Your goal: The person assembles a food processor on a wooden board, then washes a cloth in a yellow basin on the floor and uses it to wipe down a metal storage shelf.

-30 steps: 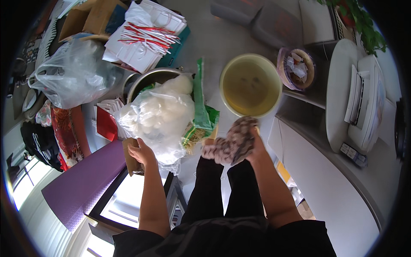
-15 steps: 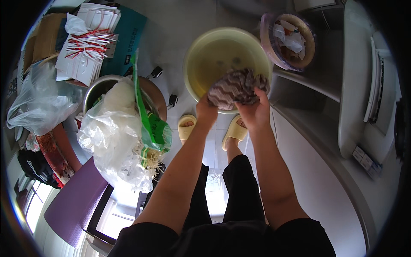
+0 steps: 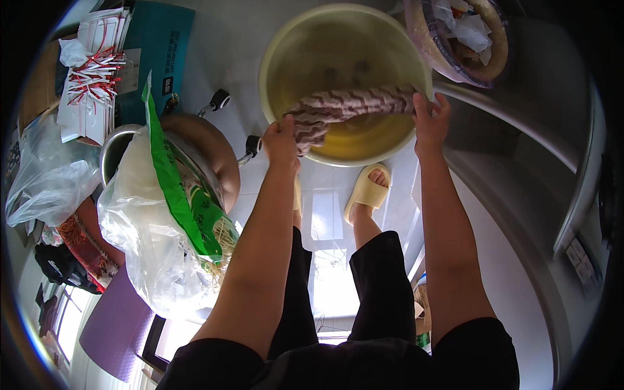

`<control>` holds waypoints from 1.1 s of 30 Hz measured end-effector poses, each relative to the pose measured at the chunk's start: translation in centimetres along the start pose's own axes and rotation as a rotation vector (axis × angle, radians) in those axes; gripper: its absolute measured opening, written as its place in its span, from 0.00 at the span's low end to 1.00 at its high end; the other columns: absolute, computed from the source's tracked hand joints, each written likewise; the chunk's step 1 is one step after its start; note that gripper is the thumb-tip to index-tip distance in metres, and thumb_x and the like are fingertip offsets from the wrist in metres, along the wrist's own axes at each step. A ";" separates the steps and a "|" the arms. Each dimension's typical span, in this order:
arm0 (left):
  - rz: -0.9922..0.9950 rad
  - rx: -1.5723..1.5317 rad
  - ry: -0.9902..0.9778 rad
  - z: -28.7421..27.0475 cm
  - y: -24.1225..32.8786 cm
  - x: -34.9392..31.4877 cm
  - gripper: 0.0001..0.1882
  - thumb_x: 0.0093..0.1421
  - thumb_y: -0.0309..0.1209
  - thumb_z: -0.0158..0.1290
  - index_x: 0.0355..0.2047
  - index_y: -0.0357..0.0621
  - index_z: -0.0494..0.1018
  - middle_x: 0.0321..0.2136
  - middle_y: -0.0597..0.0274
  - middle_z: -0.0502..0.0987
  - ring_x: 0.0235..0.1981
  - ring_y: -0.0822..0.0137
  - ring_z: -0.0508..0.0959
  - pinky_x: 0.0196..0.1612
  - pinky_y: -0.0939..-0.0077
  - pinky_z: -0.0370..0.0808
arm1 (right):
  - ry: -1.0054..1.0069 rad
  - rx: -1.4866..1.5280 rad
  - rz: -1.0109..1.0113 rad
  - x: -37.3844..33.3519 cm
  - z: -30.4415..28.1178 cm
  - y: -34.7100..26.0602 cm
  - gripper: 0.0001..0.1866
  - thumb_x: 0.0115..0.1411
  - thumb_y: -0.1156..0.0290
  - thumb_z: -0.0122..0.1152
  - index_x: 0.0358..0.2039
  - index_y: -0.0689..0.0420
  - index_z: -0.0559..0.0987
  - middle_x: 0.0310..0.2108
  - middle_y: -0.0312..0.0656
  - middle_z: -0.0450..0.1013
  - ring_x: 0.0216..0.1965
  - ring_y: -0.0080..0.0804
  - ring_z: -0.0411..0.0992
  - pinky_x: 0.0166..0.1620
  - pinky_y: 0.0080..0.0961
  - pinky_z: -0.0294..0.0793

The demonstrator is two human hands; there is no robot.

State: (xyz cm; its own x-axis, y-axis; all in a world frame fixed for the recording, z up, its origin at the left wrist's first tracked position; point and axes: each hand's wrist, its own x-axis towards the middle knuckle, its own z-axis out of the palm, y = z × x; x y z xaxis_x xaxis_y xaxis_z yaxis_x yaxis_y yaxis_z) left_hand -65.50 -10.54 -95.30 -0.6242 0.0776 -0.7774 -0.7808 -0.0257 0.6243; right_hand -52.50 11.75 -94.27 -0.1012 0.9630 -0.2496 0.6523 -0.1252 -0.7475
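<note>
Brown zigzag cloth [image 3: 354, 105] stretches across the pale-yellow basin [image 3: 338, 39], upper centre of frame; long axis sideways, right end higher. Left hand [image 3: 281, 142] pinches one end, right hand [image 3: 431, 125] the other.

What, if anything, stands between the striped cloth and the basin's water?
Nothing visible: the cloth spans from left hand to right hand over the basin, water showing beside it; its left end overlaps the rim in this view.

Glossy grey floor tiles [image 3: 323, 182] reflect bright light; a window [image 3: 66, 317] glows beyond the floor's left edge, a white panel [image 3: 504, 273] lining its right.
</note>
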 end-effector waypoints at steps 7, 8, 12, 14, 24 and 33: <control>-0.232 -0.245 -0.512 3.7 1.6 -4.0 0.19 0.53 0.20 0.46 0.48 0.35 0.63 0.38 0.58 0.72 0.37 0.65 0.73 0.37 0.76 0.72 | -1.040 0.146 0.002 -7.6 1.4 -2.2 0.25 0.43 0.66 0.67 0.42 0.59 0.71 0.38 0.43 0.71 0.39 0.30 0.69 0.41 0.25 0.69; -0.232 -0.245 -0.510 3.8 1.7 -4.3 0.19 0.53 0.20 0.46 0.48 0.35 0.63 0.38 0.58 0.72 0.37 0.65 0.73 0.37 0.76 0.72 | -1.008 0.267 0.080 -8.0 1.6 -2.1 0.21 0.45 0.69 0.65 0.40 0.60 0.73 0.36 0.42 0.72 0.35 0.27 0.70 0.37 0.23 0.69; -0.184 -0.096 -0.319 3.3 3.2 -5.4 0.20 0.52 0.20 0.50 0.46 0.32 0.63 0.34 0.58 0.73 0.34 0.69 0.74 0.35 0.79 0.72 | -0.981 0.168 0.076 -8.9 0.5 -3.6 0.10 0.53 0.70 0.57 0.33 0.63 0.76 0.24 0.38 0.73 0.23 0.19 0.68 0.27 0.18 0.67; -0.201 -0.064 -0.229 2.4 3.4 -5.4 0.18 0.51 0.20 0.51 0.44 0.31 0.64 0.32 0.58 0.74 0.32 0.71 0.74 0.35 0.80 0.72 | -0.962 0.018 -0.100 -9.2 -0.5 -5.0 0.12 0.55 0.65 0.55 0.31 0.63 0.76 0.19 0.38 0.71 0.20 0.18 0.65 0.24 0.19 0.65; 0.542 -0.007 0.154 1.0 5.0 -5.4 0.07 0.57 0.23 0.47 0.37 0.41 0.67 0.29 0.67 0.69 0.29 0.76 0.69 0.33 0.85 0.68 | -0.333 -0.081 -0.214 -2.7 -3.3 -4.7 0.13 0.51 0.65 0.59 0.30 0.61 0.70 0.22 0.35 0.66 0.25 0.26 0.64 0.31 0.20 0.64; 0.562 1.021 0.094 0.4 -2.9 -3.6 0.24 0.47 0.29 0.55 0.46 0.41 0.65 0.45 0.46 0.65 0.50 0.50 0.62 0.52 0.61 0.60 | -0.656 -0.852 -0.764 1.1 5.6 3.0 0.36 0.46 0.76 0.56 0.56 0.41 0.58 0.59 0.48 0.45 0.58 0.54 0.47 0.57 0.40 0.54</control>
State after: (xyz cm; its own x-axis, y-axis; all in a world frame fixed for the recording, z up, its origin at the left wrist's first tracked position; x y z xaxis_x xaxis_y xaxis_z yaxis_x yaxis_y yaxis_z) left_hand -60.94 -10.29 -94.29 -0.9075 0.2352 -0.3479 -0.0350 0.7832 0.6208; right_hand -54.83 11.09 -100.28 -0.8383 0.3997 -0.3708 0.5100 0.8155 -0.2738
